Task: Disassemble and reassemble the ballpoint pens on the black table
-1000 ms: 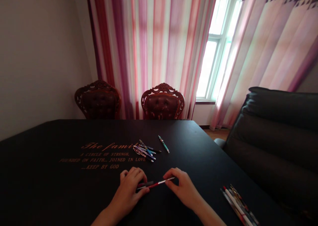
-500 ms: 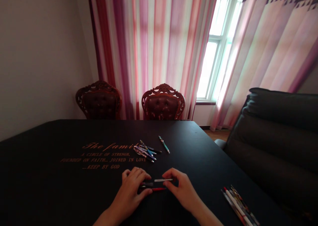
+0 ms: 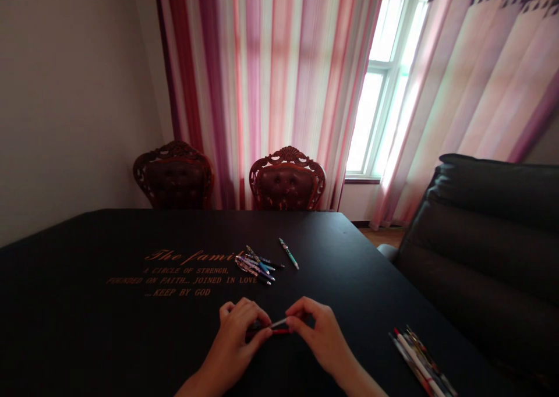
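- L hand (image 3: 238,339): fingers curled, grasping dark end of the red-and-silver pen (image 3: 279,327); grip looks firm.
- R hand (image 3: 317,333): thumb + fingers pinch silver/red section, right next to L hand.
- Pen sits between hands, over black table (image 3: 349,280), mostly hidden; can't tell if it's 1 piece or several, or if it touches the top.
- Prob. light, stiff, smooth: slips easily, so best held w/ fingertips at mid-barrel.
- Ahead: loose pen pile (image 3: 254,267), teal pen (image 3: 289,254) just beside it.
- Lower R: pen bundle (image 3: 419,357) near table edge.
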`<state>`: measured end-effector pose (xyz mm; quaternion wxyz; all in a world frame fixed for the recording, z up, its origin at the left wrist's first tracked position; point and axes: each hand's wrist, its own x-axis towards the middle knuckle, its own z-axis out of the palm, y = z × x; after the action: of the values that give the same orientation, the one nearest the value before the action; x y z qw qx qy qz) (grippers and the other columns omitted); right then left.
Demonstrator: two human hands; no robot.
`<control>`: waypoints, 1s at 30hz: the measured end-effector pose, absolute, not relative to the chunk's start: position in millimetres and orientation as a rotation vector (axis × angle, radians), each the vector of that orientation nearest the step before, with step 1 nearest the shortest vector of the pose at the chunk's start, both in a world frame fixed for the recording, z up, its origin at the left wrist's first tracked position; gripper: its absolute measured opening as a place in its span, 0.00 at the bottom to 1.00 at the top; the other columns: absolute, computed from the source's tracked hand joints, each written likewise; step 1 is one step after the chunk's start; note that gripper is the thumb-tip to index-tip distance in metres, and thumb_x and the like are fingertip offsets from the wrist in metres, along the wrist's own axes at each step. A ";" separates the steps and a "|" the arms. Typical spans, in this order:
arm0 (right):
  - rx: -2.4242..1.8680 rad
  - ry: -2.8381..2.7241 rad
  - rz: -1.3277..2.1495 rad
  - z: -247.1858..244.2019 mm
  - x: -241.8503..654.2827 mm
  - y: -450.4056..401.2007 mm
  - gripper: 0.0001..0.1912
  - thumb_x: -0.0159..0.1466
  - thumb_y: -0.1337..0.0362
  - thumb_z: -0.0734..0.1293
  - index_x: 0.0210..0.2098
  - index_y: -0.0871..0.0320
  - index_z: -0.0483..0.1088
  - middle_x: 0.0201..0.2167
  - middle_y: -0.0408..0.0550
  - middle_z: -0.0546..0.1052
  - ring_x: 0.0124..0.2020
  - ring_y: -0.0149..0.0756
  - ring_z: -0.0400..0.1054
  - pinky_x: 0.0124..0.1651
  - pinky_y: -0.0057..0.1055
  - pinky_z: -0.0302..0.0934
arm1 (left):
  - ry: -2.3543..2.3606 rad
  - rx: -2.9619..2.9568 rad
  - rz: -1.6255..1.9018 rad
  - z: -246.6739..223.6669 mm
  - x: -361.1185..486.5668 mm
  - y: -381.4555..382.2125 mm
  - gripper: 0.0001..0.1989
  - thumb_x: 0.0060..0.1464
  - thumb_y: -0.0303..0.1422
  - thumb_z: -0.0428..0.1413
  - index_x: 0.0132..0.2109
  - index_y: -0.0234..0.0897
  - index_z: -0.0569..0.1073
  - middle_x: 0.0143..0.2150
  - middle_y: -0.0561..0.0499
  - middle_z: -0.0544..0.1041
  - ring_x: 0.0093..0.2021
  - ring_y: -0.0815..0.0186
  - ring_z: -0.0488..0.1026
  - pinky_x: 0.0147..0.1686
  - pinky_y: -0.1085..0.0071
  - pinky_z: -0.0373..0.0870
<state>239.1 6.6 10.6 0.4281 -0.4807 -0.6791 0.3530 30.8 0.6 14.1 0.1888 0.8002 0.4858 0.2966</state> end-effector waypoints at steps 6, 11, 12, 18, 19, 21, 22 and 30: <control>-1.250 -1.760 0.851 3.3 229.0 -1.7 0.02 0.57 0.65 0.71 0.30 0.55 0.77 0.28 0.42 0.77 0.32 0.36 0.70 0.38 0.30 0.60 | 1.290 2.290 0.832 12.4 39.9 -8.6 0.03 0.58 0.37 0.57 0.38 0.45 0.74 0.36 0.53 0.77 0.40 0.60 0.71 0.46 0.60 0.53; -1.237 -1.761 0.875 1.6 224.9 -4.5 0.02 0.58 0.65 0.70 0.28 0.56 0.76 0.27 0.42 0.77 0.32 0.35 0.70 0.37 0.29 0.60 | 1.311 2.322 0.843 15.7 43.8 -12.9 0.04 0.58 0.33 0.54 0.35 0.43 0.73 0.34 0.53 0.77 0.39 0.61 0.71 0.45 0.60 0.53; -1.226 -1.760 0.874 3.3 225.3 -4.6 0.03 0.58 0.65 0.70 0.28 0.57 0.75 0.27 0.42 0.76 0.31 0.35 0.70 0.37 0.29 0.60 | 1.322 2.330 0.841 17.1 43.7 -13.1 0.04 0.58 0.32 0.54 0.35 0.43 0.72 0.34 0.53 0.77 0.39 0.61 0.71 0.45 0.60 0.53; -1.162 -1.708 0.803 12.3 247.4 10.1 0.06 0.61 0.65 0.66 0.28 0.58 0.71 0.25 0.41 0.73 0.30 0.33 0.66 0.35 0.28 0.59 | 1.399 2.367 0.784 20.7 39.1 -10.8 0.04 0.52 0.27 0.54 0.34 0.42 0.71 0.35 0.54 0.75 0.40 0.61 0.69 0.47 0.58 0.52; -1.191 -1.685 0.771 11.1 253.7 15.1 0.06 0.61 0.64 0.65 0.29 0.58 0.70 0.25 0.41 0.72 0.30 0.33 0.66 0.34 0.28 0.59 | 1.407 2.378 0.770 20.4 38.2 -10.3 0.05 0.51 0.26 0.54 0.34 0.42 0.70 0.36 0.54 0.75 0.41 0.61 0.69 0.48 0.58 0.51; -1.276 -1.661 0.712 6.4 265.2 24.8 0.06 0.62 0.64 0.63 0.30 0.58 0.69 0.25 0.41 0.71 0.29 0.33 0.65 0.33 0.28 0.58 | 1.418 2.406 0.738 19.7 36.9 -9.7 0.07 0.50 0.25 0.54 0.35 0.42 0.70 0.37 0.54 0.74 0.42 0.61 0.68 0.49 0.57 0.51; -1.316 -1.666 0.691 3.5 269.6 28.8 0.06 0.62 0.64 0.62 0.31 0.58 0.69 0.25 0.41 0.71 0.29 0.34 0.65 0.32 0.28 0.58 | 1.419 2.419 0.723 19.4 36.6 -9.6 0.08 0.49 0.24 0.54 0.35 0.42 0.70 0.38 0.54 0.74 0.42 0.61 0.68 0.49 0.57 0.51; -1.379 -1.856 0.581 -2.4 267.2 26.2 0.05 0.54 0.71 0.67 0.30 0.55 0.71 0.31 0.42 0.74 0.38 0.39 0.66 0.44 0.35 0.56 | 1.424 2.443 0.690 19.9 34.9 -8.6 0.09 0.47 0.24 0.57 0.35 0.43 0.70 0.39 0.54 0.73 0.44 0.60 0.67 0.50 0.57 0.49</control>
<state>267.2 26.2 -2.4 0.3699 -0.5373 -0.7233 0.2265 34.9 -8.6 19.9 0.1151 0.8337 0.4860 0.2356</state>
